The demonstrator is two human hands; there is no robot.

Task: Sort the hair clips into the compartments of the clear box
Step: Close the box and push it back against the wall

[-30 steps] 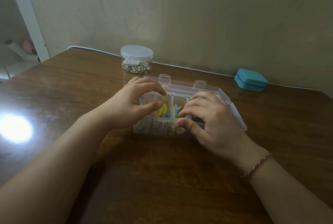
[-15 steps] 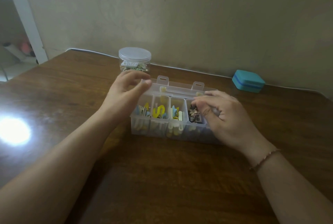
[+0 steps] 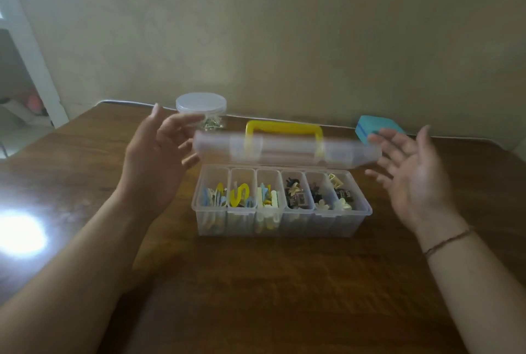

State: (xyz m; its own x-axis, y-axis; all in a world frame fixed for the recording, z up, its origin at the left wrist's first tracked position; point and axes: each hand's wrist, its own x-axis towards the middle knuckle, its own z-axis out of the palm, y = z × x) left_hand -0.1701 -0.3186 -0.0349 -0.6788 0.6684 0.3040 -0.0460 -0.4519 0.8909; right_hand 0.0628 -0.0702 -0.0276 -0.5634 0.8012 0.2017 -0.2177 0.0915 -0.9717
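Standing near the middle of a brown wooden table [image 3: 256, 282]: one clear plastic box [image 3: 280, 222], six compartments in a row, lid [image 3: 287, 151] raised at the back edge and blurred, yellow carry handle [image 3: 284, 128] showing through it. Contents: hair clips [image 3: 240, 195], pale blue, yellow and cream, in the three left compartments; dark and cream flower-type clips [image 3: 296, 194] in the three right compartments; exact counts cannot be told. No clips seen loose on the table. Left hand [image 3: 155, 160]: raised beside the left end of the lid, fingers spread, holding nothing; whether its fingertips touch the lid end cannot be told. Right hand [image 3: 412, 174]: raised beside the right end of the lid, palm turned inward, fingers spread, holding nothing and seemingly just clear of the lid. Behind the box: a round clear jar [image 3: 201, 110] with a white cap and small items inside, and a teal case [image 3: 378, 127] at the table's far edge. Risks, as judged: the lid appears unsupported, so it may drop forward onto the box, or fall back hard and jolt it, shaking clips across the low dividers and spoiling the sort. A hand sweeping inward could knock the light box along the smooth tabletop. Tall clips standing proud of the rim in the left compartments could stop the lid from latching flat.
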